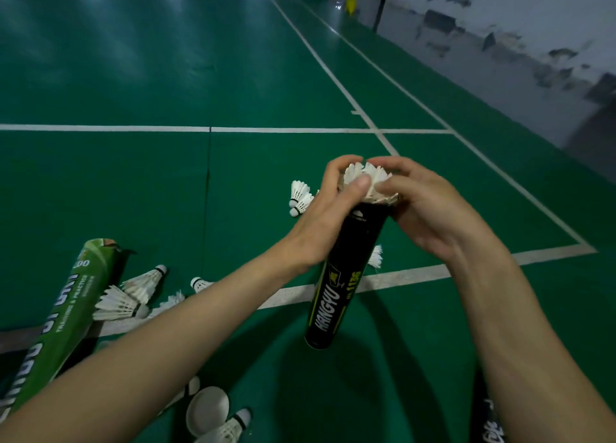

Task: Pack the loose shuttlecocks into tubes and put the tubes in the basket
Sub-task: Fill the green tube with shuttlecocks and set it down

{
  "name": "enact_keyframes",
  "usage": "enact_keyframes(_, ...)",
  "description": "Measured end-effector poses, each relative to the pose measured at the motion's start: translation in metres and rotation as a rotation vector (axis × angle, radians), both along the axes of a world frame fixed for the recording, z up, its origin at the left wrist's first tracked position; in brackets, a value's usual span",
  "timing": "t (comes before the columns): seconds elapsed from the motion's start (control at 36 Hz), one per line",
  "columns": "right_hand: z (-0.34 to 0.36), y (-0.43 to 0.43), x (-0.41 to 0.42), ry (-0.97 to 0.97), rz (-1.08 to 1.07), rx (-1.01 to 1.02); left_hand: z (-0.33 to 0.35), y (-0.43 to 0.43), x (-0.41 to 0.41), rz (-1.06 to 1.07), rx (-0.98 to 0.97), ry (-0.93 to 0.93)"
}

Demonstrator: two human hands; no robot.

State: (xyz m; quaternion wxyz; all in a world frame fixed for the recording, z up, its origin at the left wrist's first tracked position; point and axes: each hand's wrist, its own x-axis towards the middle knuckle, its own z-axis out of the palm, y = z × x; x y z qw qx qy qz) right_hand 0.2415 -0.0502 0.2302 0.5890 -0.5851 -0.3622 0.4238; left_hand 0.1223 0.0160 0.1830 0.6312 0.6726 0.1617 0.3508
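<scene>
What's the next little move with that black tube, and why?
Probably press the shuttlecock down into the black tube: its feathers stick out above the rim, where the left hand grips the tube and the right hand cups them.

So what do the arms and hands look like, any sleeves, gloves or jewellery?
Both are bare. The left hand and right hand wear no gloves, and no ring, watch or bracelet shows. The left forearm and right forearm are uncovered to the picture's edge, so no sleeve is in view.
</scene>
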Motion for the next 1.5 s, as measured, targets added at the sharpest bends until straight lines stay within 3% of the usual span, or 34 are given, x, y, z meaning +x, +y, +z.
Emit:
enact_keyframes(0.08, 0.016, -0.001, 0.010, -0.066, 0.140, -0.159, 0.004, -0.002, 0.000, -0.078, -0.126, -0.014)
enact_keyframes(0.22, 0.042, 0.002, 0.019, -0.488, 0.343, -0.438, 0.006, -0.009, 0.000, -0.199, -0.190, 0.044)
enact_keyframes(0.33, 0.045, 0.008, 0.007, -0.945, 0.440, -0.631, -0.003, -0.016, 0.004, -0.220, -0.169, 0.024)
enact_keyframes(0.42, 0.043, 0.014, 0.004, -1.022, 0.457, -0.713, -0.005, -0.020, 0.005, -0.232, -0.182, 0.009)
enact_keyframes(0.64, 0.050, 0.002, 0.007, -0.852, 0.508, -0.543, -0.011, -0.019, -0.005, -0.207, -0.242, -0.102)
enact_keyframes(0.75, 0.055, -0.020, 0.005, -1.170, 0.362, -0.102, -0.014, -0.016, -0.008, -0.175, -0.215, -0.112)
enact_keyframes(0.81, 0.055, -0.034, -0.003, -1.341, 0.446, -0.014, -0.014, -0.014, -0.008, -0.150, -0.186, -0.096)
enact_keyframes(0.89, 0.047, -0.042, -0.006, -1.431, 0.577, -0.115, -0.013, -0.013, -0.008, -0.177, -0.186, -0.094)
enact_keyframes(1.11, 0.030, -0.032, -0.001, -1.689, 0.530, -0.114, -0.012, -0.008, -0.014, -0.197, -0.194, -0.093)
enact_keyframes(1.31, 0.033, -0.025, -0.009, -1.795, 0.573, -0.166, -0.018, -0.003, -0.021, -0.246, -0.164, -0.052)
enact_keyframes(1.5, 0.038, -0.021, -0.010, -1.727, 0.661, -0.236, -0.018, -0.007, -0.019, -0.268, -0.155, -0.097)
